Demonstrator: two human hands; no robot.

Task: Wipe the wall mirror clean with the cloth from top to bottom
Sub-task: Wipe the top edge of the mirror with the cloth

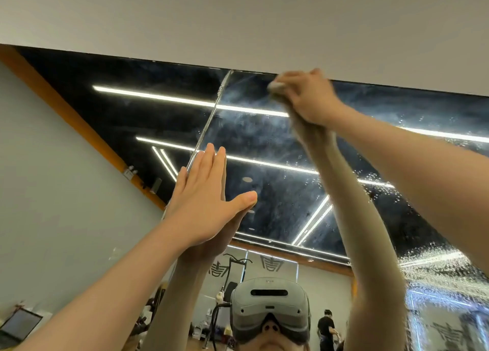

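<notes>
The wall mirror [264,144] fills the middle of the view, streaked with haze and wet with droplets at the right. Its top edge runs under the pale wall above. My right hand [307,99] is raised to that top edge and grips a small pale cloth [276,86], pressing it against the glass. Only a bit of the cloth shows past my fingers. My left hand [206,192] lies flat on the mirror lower down, fingers straight, beside a vertical seam [209,123] between two mirror panels.
A grey side wall [53,192] with an orange strip [79,123] meets the mirror at the left. The mirror reflects ceiling light strips, my headset, my arms, gym gear and a person in black standing far back.
</notes>
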